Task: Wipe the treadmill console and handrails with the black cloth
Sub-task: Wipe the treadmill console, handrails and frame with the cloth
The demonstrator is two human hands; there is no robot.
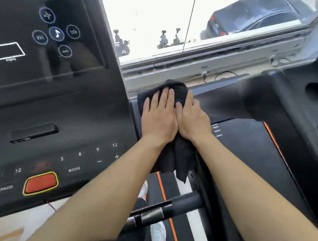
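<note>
Both of your hands are on the black cloth (177, 156), just off the right edge of the treadmill console (62, 112). The cloth is draped over the dark side arm there, bunched above your fingertips, with a loose tail hanging below your wrists.

Readable on the console: "MODE" (74, 169) and "PROG" (6, 188) in white capitals. A rising row of 3, 6, 9, 12 ends above a minus and a plus sign. A second run, 6, 9, 12, sits at the lower left. Between the two words is a red button (41, 183) outlined in yellow.

The glossy screen (47, 24) shows ringed icons: a fan shape, a music note, skip-back, skip-forward and a minus. The small lettering under the white box outline is too blurred to read.

Your left hand (158, 118) lies palm down with its fingers straight and close together, pressing the cloth flat and gripping nothing. Your right hand (192, 119) lies touching it on the right, also palm down. Its fingers rest fairly straight on the cloth and its thumb lies against your left index finger. Both forearms reach forward and meet at the wrists.

Below your arms a handrail (168, 205) with a metal band crosses the view. A second treadmill (282, 104) stands to the right, beneath the window (163, 15).
</note>
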